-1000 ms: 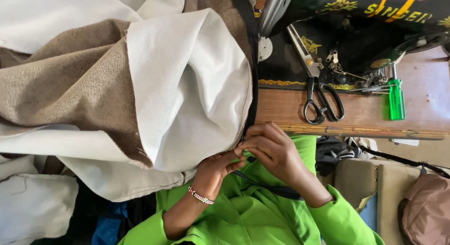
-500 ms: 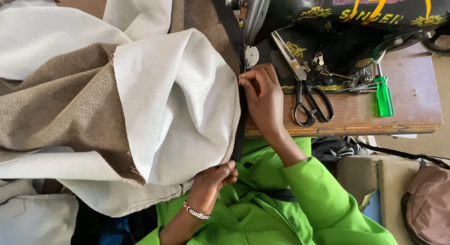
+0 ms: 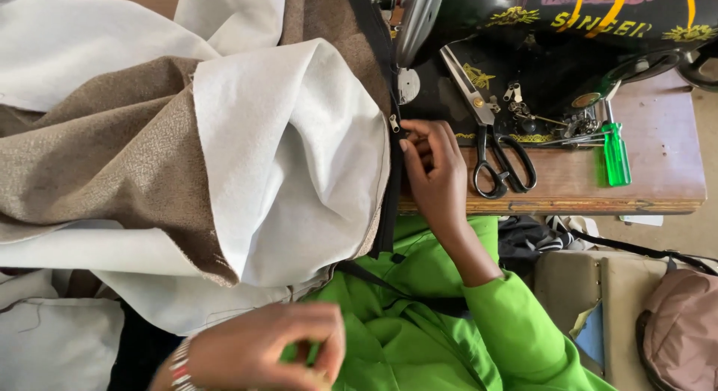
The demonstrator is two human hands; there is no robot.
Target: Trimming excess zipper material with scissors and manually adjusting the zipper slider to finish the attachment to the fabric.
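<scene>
A large brown fabric with white backing (image 3: 284, 159) lies bunched over the sewing table and my lap. A black zipper strip (image 3: 387, 204) runs down its right edge, with a small metal slider (image 3: 393, 123) near the top. My right hand (image 3: 434, 174) pinches that strip just below the slider, next to the black sewing machine (image 3: 553, 32). My left hand (image 3: 262, 350), a beaded bracelet on its wrist, hovers low over my green garment (image 3: 419, 338). Its fingertips are pinched together, and I cannot make out anything between them.
Black-handled scissors (image 3: 501, 155) and a green-handled screwdriver (image 3: 616, 153) lie on the wooden table (image 3: 658, 189) to the right of my hand. Small metal parts sit by the machine base. A brown bag (image 3: 680, 331) and dark cloth lie below the table at right.
My right hand slid up the fabric's zipper edge towards the machine. My left hand let go of the edge and dropped down over my lap.
</scene>
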